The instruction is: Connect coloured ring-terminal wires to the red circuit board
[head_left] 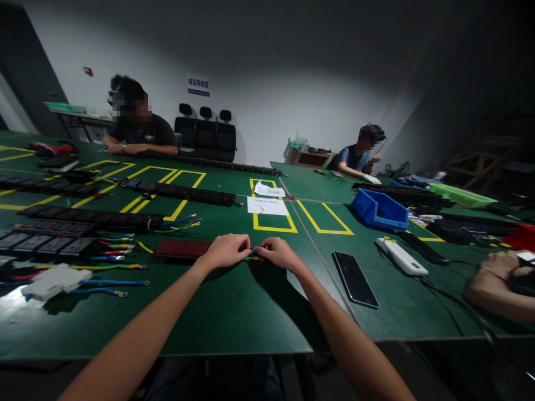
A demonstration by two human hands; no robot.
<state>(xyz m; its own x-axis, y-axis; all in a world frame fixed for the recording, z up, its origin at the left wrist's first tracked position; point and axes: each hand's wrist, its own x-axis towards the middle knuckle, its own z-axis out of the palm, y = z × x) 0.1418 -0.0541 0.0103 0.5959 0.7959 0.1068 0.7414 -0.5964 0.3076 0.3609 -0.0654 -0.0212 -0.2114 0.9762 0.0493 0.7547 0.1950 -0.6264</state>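
Note:
A dark red strip of sockets (179,248) lies on the green table, with short coloured wires (253,252) coming out past its right end. My left hand (228,250) rests by that end, its thumb and fingers pinched on the wires. Just to the right, my right hand (278,252) pinches the same bunch from the other side, the fingertips almost meeting. Blue and red show between the fingers. Below them a green-yellow wire (254,258) ends in a small ring terminal. How each finger grips the wires is partly hidden.
Black socket strips (94,216) with ring-ended wires lie to the left, near a white block (56,281). A phone (355,278), a white handheld device (401,256) and a blue bin (379,209) are on the right. A co-worker's hand (499,267) is at far right; two people sit opposite.

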